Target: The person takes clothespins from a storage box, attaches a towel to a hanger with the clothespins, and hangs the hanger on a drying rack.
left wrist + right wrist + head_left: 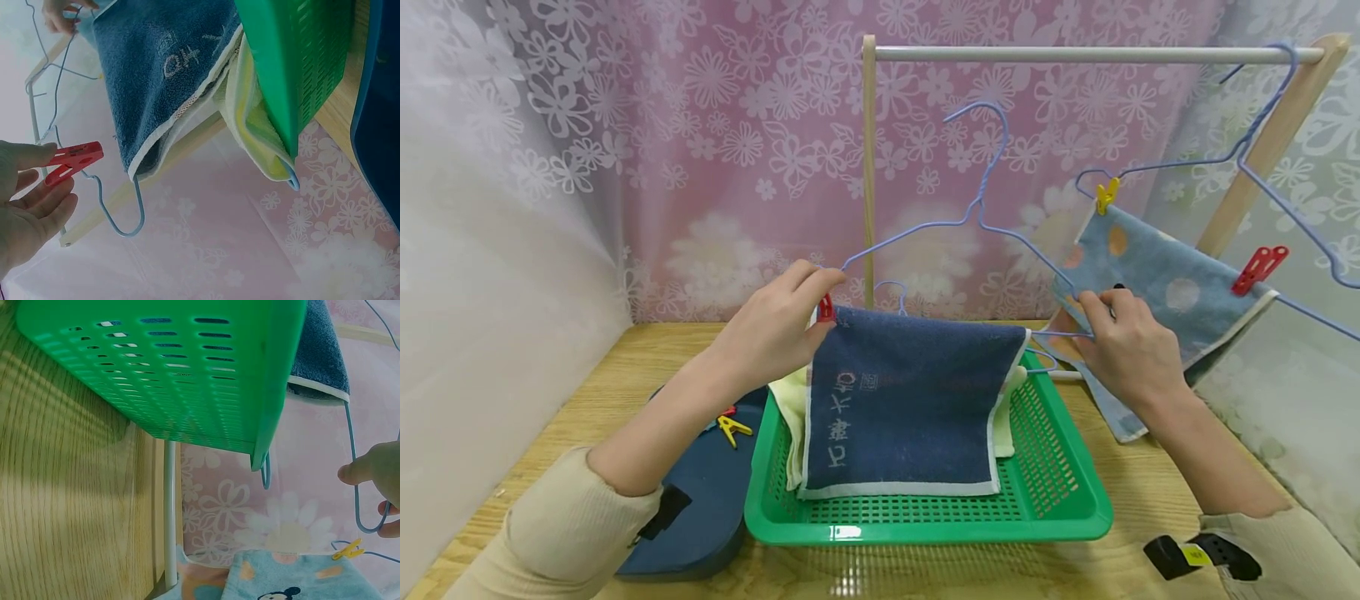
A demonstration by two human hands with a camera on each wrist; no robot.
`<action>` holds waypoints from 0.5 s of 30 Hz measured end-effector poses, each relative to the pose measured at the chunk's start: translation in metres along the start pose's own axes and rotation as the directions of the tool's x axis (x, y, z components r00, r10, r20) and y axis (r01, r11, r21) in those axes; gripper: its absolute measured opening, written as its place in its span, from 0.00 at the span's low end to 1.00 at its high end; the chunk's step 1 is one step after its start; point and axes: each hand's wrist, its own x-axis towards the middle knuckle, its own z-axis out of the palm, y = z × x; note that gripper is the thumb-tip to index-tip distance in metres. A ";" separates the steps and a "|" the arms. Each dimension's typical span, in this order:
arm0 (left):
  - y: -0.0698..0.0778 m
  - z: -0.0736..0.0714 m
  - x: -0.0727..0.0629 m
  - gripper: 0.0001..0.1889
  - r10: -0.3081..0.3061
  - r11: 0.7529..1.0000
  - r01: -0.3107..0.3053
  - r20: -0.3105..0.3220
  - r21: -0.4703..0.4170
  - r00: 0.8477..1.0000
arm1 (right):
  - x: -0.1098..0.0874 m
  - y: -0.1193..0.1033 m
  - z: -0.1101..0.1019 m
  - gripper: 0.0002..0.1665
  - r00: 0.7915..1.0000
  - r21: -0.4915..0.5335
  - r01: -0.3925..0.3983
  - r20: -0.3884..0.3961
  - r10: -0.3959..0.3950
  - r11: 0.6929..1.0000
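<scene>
A dark navy towel (917,400) with white edging is folded over the lower bar of a blue wire hanger (982,187). My left hand (771,329) pinches a red clothespin (74,161) beside the towel's upper left corner; in the left wrist view the clothespin is apart from the cloth. At the other end, my right hand (1127,346) grips the hanger's right corner, thumb and fingers around the wire (356,487). The hanger's hook is free of the rail. Behind the navy towel, a pale yellow towel (788,408) partly shows.
A green basket (925,532) stands below the towels. At right, a light blue towel (1150,275) hangs by yellow (1107,196) and red clothespins on another hanger over the rack's rail (1075,55). A dark blue tray (700,500) at left carries clothespins (732,429).
</scene>
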 end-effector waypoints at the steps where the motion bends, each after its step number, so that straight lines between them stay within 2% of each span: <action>1: 0.000 -0.001 0.001 0.24 -0.016 1.000 0.016 0.010 -0.004 1.000 | 0.000 0.000 0.000 0.35 1.000 -0.001 0.002 -0.002 -0.002 1.000; 4: 0.000 -0.001 0.002 0.26 -0.050 0.999 0.050 0.030 0.013 0.998 | 0.001 0.000 0.000 0.35 1.000 -0.007 0.002 -0.003 -0.002 1.000; 7: 0.001 -0.001 0.003 0.26 -0.055 0.997 0.053 0.030 0.060 0.998 | 0.001 -0.001 0.000 0.35 1.000 -0.010 -0.002 0.001 0.002 1.000; 12: 0.001 0.001 0.004 0.25 0.001 0.987 0.005 -0.038 0.163 0.999 | 0.001 -0.001 0.000 0.35 1.000 -0.018 0.002 -0.020 -0.002 1.000; 15: -0.001 0.005 0.004 0.22 0.056 0.976 -0.034 -0.096 0.215 0.994 | 0.001 -0.001 0.001 0.35 0.999 -0.021 0.007 -0.041 -0.008 1.000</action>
